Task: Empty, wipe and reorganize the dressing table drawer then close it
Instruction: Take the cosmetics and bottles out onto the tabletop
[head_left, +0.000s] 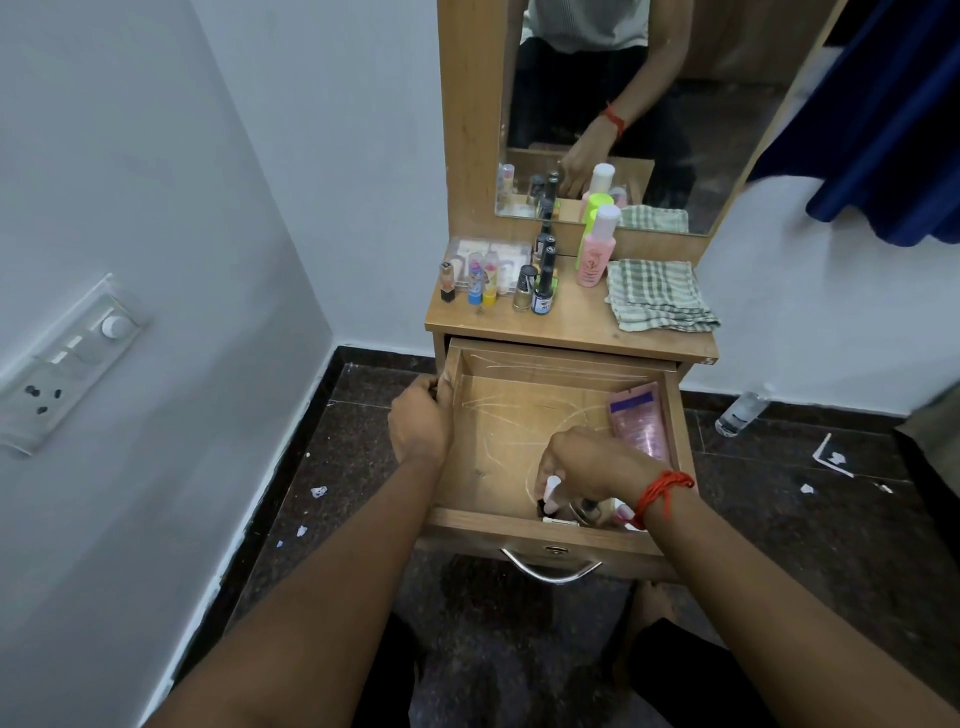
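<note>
Grips the left wall of the open drawer (483, 525) with the left hand (421, 423) to steady it. Pinches what seems a small white-capped bottle (550, 489) in the right hand (589, 467) at the front right corner, for lifting out. Leaves the pink tube (639, 422) along the right wall, checked cloth (657, 296) ready on the tabletop (571, 323) for wiping

A bedroom corner in a home: a wooden dressing table (571, 325) with a mirror (727, 130) at twelve o'clock; nail polish bottles (524, 288) and a pink lotion bottle (595, 260) on its top; a wall switch panel (67, 364) at nine o'clock; blue fabric (893, 130) at two o'clock.
</note>
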